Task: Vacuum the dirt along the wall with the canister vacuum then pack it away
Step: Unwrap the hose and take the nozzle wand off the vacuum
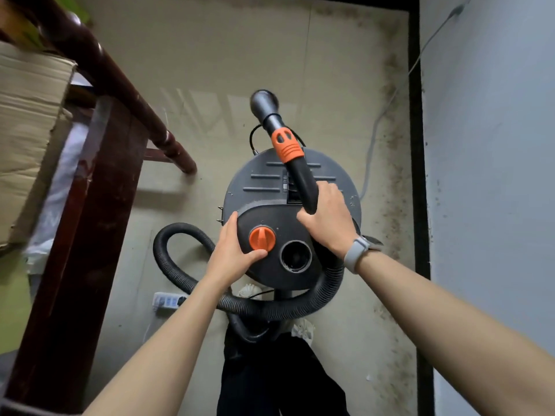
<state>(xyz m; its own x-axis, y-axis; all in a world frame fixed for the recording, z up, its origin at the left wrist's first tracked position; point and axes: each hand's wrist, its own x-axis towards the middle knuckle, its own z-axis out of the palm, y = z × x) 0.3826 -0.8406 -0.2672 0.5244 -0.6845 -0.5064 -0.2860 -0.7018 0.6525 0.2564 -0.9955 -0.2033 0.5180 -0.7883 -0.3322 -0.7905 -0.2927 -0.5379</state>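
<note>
A round dark-grey canister vacuum (264,181) stands on the floor in front of me. My left hand (232,253) rests against the left edge of its raised black top, the thumb touching the orange knob (262,238). My right hand (329,220) grips the black hose handle (303,181), whose orange collar (286,145) and round black nozzle (264,102) point away from me. The ribbed black hose (180,274) loops round the left side and front of the canister. An open round port (295,256) sits beside the knob. Dark dirt (393,94) speckles the floor along the right wall.
A dark wooden furniture frame (99,181) with a cardboard box (27,121) rises at left. A white power strip (168,300) lies on the floor below the hose. A pale cable (372,139) runs along the grey wall (492,175) at right, above a black skirting (416,145).
</note>
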